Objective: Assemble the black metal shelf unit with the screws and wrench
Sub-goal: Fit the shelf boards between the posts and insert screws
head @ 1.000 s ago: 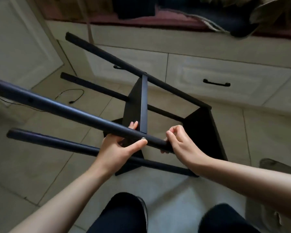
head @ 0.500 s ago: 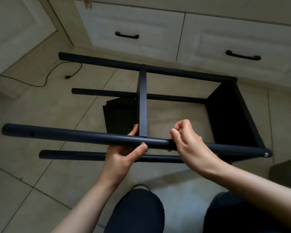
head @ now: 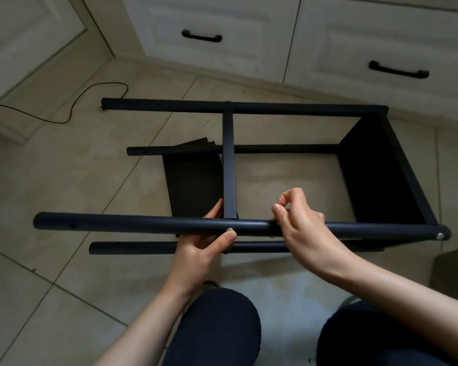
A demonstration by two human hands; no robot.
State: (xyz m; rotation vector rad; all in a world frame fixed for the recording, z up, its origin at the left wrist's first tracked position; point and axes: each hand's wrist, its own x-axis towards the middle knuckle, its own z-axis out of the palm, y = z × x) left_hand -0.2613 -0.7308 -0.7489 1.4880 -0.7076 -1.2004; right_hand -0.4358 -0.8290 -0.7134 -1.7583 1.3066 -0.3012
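I see beige floor tiles (head: 50, 186), cream drawers (head: 222, 30) with black handles (head: 201, 37), black cable (head: 72, 107) trailing left.

Black shelf unit (head: 229, 165) showing silver screw heads (head: 230, 229); beige tiled floor (head: 64, 180) lying beneath it; cream drawers (head: 249, 35) beyond it bearing black handles (head: 201, 37); black cable (head: 90, 99) lying left of it.

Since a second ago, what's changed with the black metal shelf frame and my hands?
The black metal shelf frame tipped from a steep tilt to lying level on the floor. Both hands kept their places: left hand at the screw, right hand over the near post.
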